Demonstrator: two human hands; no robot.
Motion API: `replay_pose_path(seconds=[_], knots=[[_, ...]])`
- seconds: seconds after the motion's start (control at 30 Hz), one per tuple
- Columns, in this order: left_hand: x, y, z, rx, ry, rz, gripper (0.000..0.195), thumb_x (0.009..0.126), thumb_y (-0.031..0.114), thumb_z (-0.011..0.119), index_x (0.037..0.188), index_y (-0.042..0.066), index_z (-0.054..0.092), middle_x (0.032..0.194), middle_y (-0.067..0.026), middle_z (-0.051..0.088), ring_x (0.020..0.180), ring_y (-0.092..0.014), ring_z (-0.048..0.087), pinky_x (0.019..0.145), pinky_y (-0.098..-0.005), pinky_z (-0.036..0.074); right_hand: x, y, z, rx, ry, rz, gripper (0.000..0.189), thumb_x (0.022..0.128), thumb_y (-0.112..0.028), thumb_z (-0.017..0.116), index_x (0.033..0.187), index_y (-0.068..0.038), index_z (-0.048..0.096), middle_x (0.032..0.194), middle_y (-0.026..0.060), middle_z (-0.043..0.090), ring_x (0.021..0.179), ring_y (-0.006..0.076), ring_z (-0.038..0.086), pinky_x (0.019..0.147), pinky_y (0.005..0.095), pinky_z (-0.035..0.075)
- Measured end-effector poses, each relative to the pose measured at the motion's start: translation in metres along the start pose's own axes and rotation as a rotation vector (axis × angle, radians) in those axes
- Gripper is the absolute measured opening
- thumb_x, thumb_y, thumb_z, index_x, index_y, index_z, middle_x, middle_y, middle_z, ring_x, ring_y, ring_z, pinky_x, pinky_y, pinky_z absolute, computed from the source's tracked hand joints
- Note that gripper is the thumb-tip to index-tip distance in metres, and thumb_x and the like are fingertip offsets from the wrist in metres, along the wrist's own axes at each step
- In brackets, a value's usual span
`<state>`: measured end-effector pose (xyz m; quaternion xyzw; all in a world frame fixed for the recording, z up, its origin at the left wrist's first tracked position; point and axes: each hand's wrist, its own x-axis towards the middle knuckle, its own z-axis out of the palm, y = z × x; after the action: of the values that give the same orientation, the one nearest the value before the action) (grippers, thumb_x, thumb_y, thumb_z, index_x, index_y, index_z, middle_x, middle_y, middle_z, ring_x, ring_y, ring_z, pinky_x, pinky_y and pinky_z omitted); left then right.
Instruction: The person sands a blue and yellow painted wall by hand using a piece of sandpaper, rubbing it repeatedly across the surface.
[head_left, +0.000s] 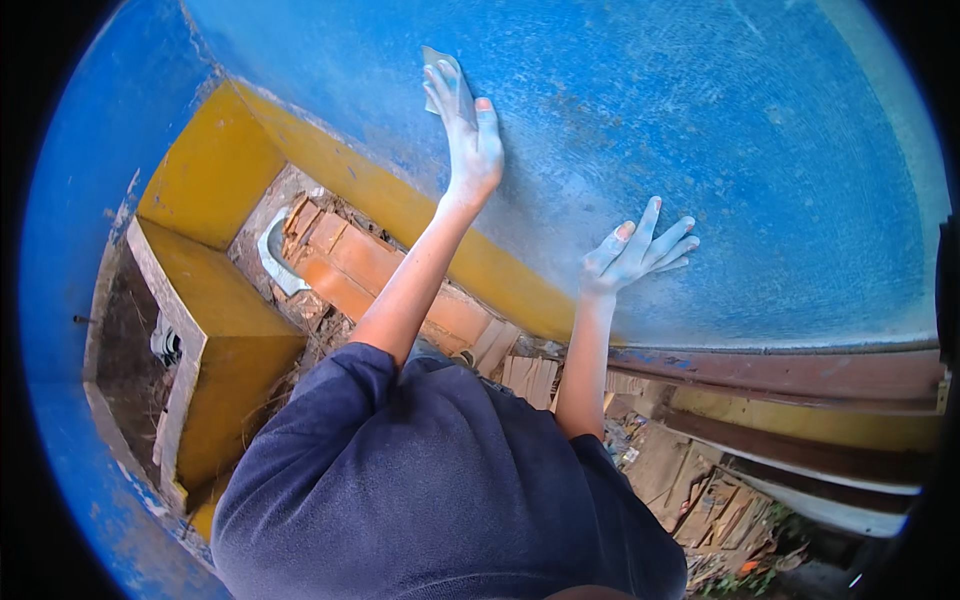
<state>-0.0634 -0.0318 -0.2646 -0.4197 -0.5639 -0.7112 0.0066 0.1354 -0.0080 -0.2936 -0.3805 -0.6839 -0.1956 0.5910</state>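
A blue painted wall (720, 142) with pale, scuffed patches fills the upper part of the view. My left hand (474, 142) is up against it, its fingers over a thin grey sheet (442, 56) that looks like sandpaper. The sheet's edges show beyond my fingertips; its underside is hidden. Lower and to the right, my right hand (637, 251) has its fingers spread and holds nothing. Its fingers are at the wall's surface, though contact is hard to tell. Pale powder coats both hands and forearms.
Below the wall runs a yellow band (510, 277). Terracotta-coloured slabs (360, 262) and a curved pale-blue piece (274, 251) lie beneath my arms. At left stands a yellow partition (240, 375) with an open-topped compartment. A brown ledge (780, 375) and wood scraps (720, 510) are at right.
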Motion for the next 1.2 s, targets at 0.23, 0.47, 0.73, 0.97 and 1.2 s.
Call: replay_pose_path(seconds=[0.23,0.47,0.73,0.97,1.2], knots=[[-0.155,-0.032,0.039,-0.050,-0.337,-0.097,0.081,0.108,0.034,0.035,0.152,-0.007,-0.019,0.162,-0.0292,-0.014,0.150,-0.041,-0.019,0.118,-0.0530,-0.013,-0.004,-0.001,-0.001,-0.020,-0.089,-0.062,0.054,0.105,-0.035,0.029,0.135,-0.003,0.061,0.163,0.0234,0.021,0.153,0.0403,0.001,0.119,0.0551,-0.012],[0.007,-0.067,-0.029,-0.022,0.140,-0.181,0.071,0.108,0.037,0.033,0.158,-0.002,0.002,0.164,-0.0265,-0.011,0.150,-0.047,-0.011,0.121,-0.0548,-0.005,-0.011,0.007,-0.001,-0.030,-0.155,-0.104,0.055,0.105,-0.037,0.028,0.134,-0.004,0.062,0.163,0.0224,0.021,0.154,0.0382,0.002,0.119,0.0536,-0.013],[-0.096,-0.016,0.033,-0.168,-0.188,-0.038,0.072,0.107,0.032,0.034,0.157,-0.004,-0.005,0.164,-0.0260,-0.011,0.150,-0.041,-0.018,0.119,-0.0537,-0.011,-0.021,-0.005,0.004,-0.006,-0.228,-0.144,0.050,0.106,-0.034,0.032,0.136,-0.006,0.061,0.163,0.0224,0.022,0.154,0.0380,-0.001,0.117,0.0580,-0.015],[0.083,0.046,-0.015,0.209,-0.027,0.319,0.066,0.105,0.028,0.039,0.159,0.002,0.010,0.164,-0.0275,-0.003,0.148,-0.054,-0.009,0.119,-0.0611,-0.002,0.009,-0.038,0.000,0.100,-0.285,-0.111,0.051,0.105,-0.032,0.034,0.142,-0.002,0.052,0.161,0.0250,0.025,0.154,0.0395,0.004,0.118,0.0581,-0.011],[0.003,0.018,0.002,0.359,-0.470,0.476,0.070,0.100,0.026,0.046,0.158,0.002,0.015,0.163,-0.0286,0.001,0.145,-0.061,-0.003,0.114,-0.0711,0.005,0.067,-0.053,0.011,0.051,-0.119,-0.179,0.052,0.105,-0.030,0.033,0.145,0.002,0.046,0.157,0.0272,0.032,0.153,0.0394,0.014,0.120,0.0550,-0.006]])
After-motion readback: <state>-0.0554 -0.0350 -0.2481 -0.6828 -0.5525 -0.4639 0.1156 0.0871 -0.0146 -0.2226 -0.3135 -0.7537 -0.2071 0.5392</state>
